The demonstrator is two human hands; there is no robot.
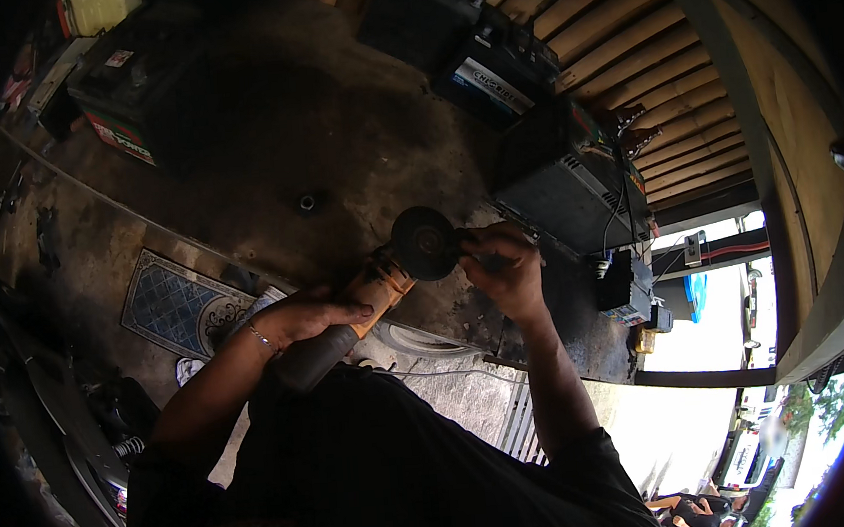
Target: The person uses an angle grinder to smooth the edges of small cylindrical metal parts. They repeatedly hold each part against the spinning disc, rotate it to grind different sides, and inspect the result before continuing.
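An angle grinder with an orange body and a dark rear handle lies across the middle of the view, close to my torso. My left hand is wrapped round its body, thumb on the orange part. At the grinder's head sits a round dark disc, its flat face turned up toward me. My right hand pinches the right edge of this disc between thumb and fingers. Shadow hides some of those fingertips. Beyond the disc, a small metal ring or nut lies on the stained floor.
Dark batteries and a large black case line the slatted wooden wall at right. Another battery stands far left. A blue patterned mat lies left. Another person is outside at lower right.
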